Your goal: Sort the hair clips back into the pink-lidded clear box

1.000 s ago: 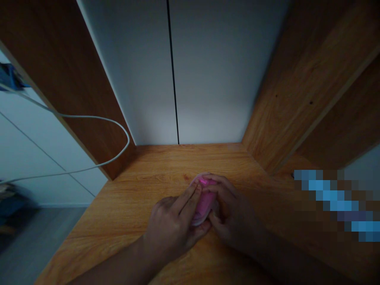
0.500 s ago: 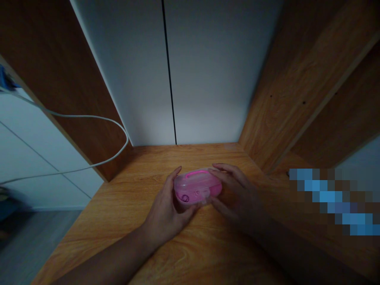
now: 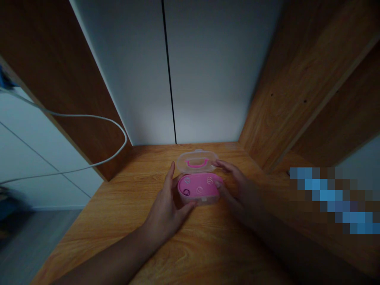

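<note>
A pink oval plastic box (image 3: 199,188) lies open near the back of a wooden desktop (image 3: 118,221), just in front of the rear wall, its clear plastic lid (image 3: 196,161) tipped up on the far side with a pink handle (image 3: 196,163) showing on it. Several small rings (image 3: 186,192), one dark and the others pale, lie on the pink inside of the base. The left hand (image 3: 166,209) cups the box's left end, thumb laid along the front edge and forefinger raised beside the lid, the fingers loosely spread. The right hand (image 3: 237,190) is at the right end, its forefinger touching the lid's edge and its thumb against the base; the other fingers are in shadow and how they lie cannot be told. Behind the box rise white wall panels (image 3: 208,79) split by a dark vertical seam (image 3: 169,79). Brown wooden side boards close in the desk on the left (image 3: 59,79) and right (image 3: 297,79). A white cable (image 3: 89,118) loops in the air past the left board, well apart from the hands, above a grey floor (image 3: 29,245). At the right, a patch blurred into blue blocks (image 3: 335,198) cannot be read.
</note>
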Motion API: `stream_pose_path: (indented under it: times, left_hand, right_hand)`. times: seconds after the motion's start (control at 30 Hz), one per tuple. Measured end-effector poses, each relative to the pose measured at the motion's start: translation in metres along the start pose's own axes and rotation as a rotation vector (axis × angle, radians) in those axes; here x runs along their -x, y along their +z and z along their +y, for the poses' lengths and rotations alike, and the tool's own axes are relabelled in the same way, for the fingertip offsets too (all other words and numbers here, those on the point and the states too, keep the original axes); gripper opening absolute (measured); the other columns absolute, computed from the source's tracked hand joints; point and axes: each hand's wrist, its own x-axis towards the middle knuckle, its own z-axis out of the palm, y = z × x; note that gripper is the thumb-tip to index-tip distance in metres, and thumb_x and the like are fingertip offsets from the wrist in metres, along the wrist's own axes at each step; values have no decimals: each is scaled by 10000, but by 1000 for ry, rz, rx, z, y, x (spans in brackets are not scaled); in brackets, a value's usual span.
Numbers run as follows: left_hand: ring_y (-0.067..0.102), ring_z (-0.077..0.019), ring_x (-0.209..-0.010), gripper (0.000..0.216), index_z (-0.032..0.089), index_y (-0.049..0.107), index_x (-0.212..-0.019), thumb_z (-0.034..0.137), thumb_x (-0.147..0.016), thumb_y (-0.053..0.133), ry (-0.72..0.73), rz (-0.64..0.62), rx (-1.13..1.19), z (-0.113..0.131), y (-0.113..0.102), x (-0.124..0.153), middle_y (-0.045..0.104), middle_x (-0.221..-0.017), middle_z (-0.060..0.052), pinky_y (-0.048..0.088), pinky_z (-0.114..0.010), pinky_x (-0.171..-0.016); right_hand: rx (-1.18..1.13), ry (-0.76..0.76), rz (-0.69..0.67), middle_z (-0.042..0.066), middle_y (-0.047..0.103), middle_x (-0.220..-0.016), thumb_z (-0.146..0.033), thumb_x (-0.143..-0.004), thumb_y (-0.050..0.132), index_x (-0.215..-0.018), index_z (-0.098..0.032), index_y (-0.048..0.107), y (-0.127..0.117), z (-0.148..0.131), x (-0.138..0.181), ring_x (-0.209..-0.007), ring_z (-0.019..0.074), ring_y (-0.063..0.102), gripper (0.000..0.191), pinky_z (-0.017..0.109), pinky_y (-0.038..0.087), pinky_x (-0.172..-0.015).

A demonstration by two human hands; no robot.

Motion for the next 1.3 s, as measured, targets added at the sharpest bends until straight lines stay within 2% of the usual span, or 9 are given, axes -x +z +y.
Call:
stream_pose_path:
  times: [0.13, 0.27, 0.33, 0.6, 1.0, 1.17, 1.3]
  left_hand:
    - [629, -308, -1177, 1101, 314, 24, -1567, 191, -780, 784, -61, 41, -44, -1, 0, 1, 641, -1293, -125, 483, -552, -1027]
    - [581, -350, -1238, 864, 255, 286, -1515, 309, -801, 769, -42, 41, -211, 0, -2, 3, 584, -1371, -161, 450, -574, -1046]
    - [536, -359, -1287, 791, 232, 350, -1484, 331, -812, 754, -12, 58, -289, 1, -3, 3, 539, -1422, -167, 416, -581, -1075]
    - [520, -350, -1299, 782, 230, 342, -1480, 335, -815, 741, 3, 52, -307, -2, -4, 2, 513, -1442, -162, 419, -560, -1077]
    - [543, -316, -1254, 697, 238, 343, -1450, 297, -852, 695, 62, 8, -248, 8, -4, 2, 525, -1397, -147, 441, -524, -1050]
    - [473, -307, -1293, 656, 243, 331, -1437, 361, -885, 666, 83, -23, -287, 16, -8, 2, 466, -1411, -137, 387, -525, -1095]
    - [370, -296, -1351, 499, 263, 367, -1405, 367, -957, 561, 124, 0, -300, 19, -11, 2, 394, -1420, -119, 302, -534, -1144]
  right_hand:
    - [15, -27, -173, 121, 524, -1449, -376, -947, 556, -1407, -222, 450, 3, 6, -1, -1344, 289, 483, 496, 524, 402, -1122]
    - [-8, -22, -217, 127, 490, -1481, -426, -915, 612, -1413, -221, 461, 4, 11, -1, -1380, 293, 445, 560, 531, 373, -1152]
    - [-19, -31, -224, 125, 489, -1482, -457, -881, 660, -1419, -226, 459, 4, 12, -2, -1390, 296, 434, 619, 531, 368, -1158]
    - [-122, -24, -186, 113, 540, -1420, -401, -882, 669, -1377, -252, 491, 4, 9, -3, -1343, 288, 483, 547, 517, 398, -1133]
    - [-185, -55, -134, 83, 586, -1331, -373, -897, 660, -1318, -275, 511, 3, 6, -2, -1240, 264, 548, 456, 454, 442, -1065]
    - [-181, -87, -94, 84, 586, -1333, -398, -897, 665, -1317, -285, 514, 3, 5, -2, -1248, 274, 537, 460, 465, 430, -1066]
    - [-183, -87, -92, 81, 592, -1329, -399, -896, 671, -1307, -293, 518, 3, 4, -2, -1250, 274, 538, 451, 466, 424, -1074]
